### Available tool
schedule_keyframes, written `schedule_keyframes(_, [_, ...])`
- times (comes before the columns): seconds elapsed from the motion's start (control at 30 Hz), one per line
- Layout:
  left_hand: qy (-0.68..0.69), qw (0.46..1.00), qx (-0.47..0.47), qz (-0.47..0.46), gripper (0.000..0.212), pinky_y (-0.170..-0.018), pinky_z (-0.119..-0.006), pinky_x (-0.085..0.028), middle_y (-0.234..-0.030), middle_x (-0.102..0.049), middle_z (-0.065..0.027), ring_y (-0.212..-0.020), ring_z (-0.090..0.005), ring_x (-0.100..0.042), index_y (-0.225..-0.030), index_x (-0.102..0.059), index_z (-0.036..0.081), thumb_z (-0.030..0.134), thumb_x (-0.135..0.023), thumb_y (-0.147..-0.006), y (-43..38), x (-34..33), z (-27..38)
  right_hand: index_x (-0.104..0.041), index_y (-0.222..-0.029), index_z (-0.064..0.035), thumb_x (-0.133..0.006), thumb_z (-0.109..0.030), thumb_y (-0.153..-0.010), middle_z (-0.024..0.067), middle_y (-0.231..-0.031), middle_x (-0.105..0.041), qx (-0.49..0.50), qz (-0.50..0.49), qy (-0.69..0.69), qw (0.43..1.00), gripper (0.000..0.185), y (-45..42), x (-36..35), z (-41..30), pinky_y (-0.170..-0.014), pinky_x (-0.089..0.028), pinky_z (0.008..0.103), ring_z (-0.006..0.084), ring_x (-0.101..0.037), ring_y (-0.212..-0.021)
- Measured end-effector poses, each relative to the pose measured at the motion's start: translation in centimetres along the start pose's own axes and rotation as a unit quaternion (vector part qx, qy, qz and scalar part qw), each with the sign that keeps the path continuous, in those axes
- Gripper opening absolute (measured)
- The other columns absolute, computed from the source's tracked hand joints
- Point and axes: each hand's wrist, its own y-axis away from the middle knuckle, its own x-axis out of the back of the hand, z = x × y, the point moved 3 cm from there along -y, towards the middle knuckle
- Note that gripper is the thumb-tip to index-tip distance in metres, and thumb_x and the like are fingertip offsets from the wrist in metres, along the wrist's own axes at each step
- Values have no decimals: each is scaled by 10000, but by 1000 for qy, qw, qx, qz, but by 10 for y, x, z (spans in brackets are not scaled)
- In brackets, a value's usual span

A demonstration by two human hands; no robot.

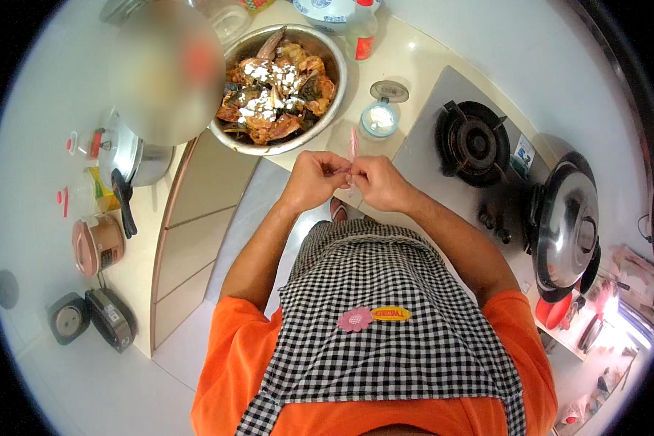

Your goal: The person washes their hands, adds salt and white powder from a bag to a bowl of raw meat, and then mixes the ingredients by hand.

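Note:
My left hand (319, 180) and my right hand (381, 182) meet in front of the checked apron (381, 359), pinching a narrow, pink-and-clear plastic packet (353, 143) between the fingertips. Fingers cover its middle, so I cannot tell whether it is torn. Just beyond them, a small round container (380, 120) with a blue rim holds something white, its grey lid (389, 91) flipped back. Up and to the left is a large metal basin (335, 117) of browned, sauce-coated pieces (283, 128), with white powder in clumps on top.
A gas burner (471, 144) and a lidded wok (569, 229) occupy the cooktop at right. Behind the basin stand a bottle with a red label (361, 35) and a blue-and-white bowl (329, 11). A pressure cooker (150, 163) sits on the left counter. A blurred patch hides the upper left.

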Motion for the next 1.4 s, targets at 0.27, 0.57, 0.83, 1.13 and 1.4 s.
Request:
schedule_keyframes(0.27, [-53, 998, -14, 34, 146, -654, -268, -562, -823, -732, -112, -710, -121, -679, -919, -715, -78, -51, -719, -776, -4, -1, -14, -618, -835, 49, -625, -10, -841, 214, -714, -625, 10, 1, 7, 1000, 60, -2, -4, 1, -584, -472, 395, 300, -612, -612])
schedule_keyframes(0.57, [-70, 984, 9, 162, 101, -599, -279, -526, -787, -710, -107, -680, -141, -653, -888, -695, -60, -25, -683, -795, -1, -15, -23, -663, -879, 4, -605, -78, -764, 249, -827, -656, -26, 70, 34, 997, 152, 0, -19, -8, -710, -504, 528, 447, -643, -802])
schedule_keyframes(0.83, [113, 984, 48, 130, 102, -592, -293, -524, -801, -699, -108, -684, -162, -648, -925, -685, -62, -32, -664, -830, -4, -12, -33, -613, -922, 8, -578, -89, -827, 257, -892, -638, -22, 97, 91, 991, 140, 0, -17, -10, -778, -476, 560, 471, -607, -864])
schedule_keyframes(1.13, [69, 992, 43, 98, 67, -540, -259, -461, -751, -656, -55, -612, -116, -573, -874, -661, -27, 14, -697, -836, -9, -11, -41, -594, -940, 29, -549, -67, -813, 276, -918, -629, 9, 47, 62, 997, 165, 3, -17, -9, -796, -472, 561, 480, -600, -891])
schedule_keyframes(1.4, [151, 971, 28, 182, 33, -565, -247, -458, -747, -634, -49, -635, -113, -569, -888, -640, -11, -5, -661, -864, -8, -27, -54, -587, -898, 28, -558, -68, -807, 267, -887, -613, -6, 102, 133, 986, 135, 3, -31, 0, -777, -461, 569, 476, -586, -881])
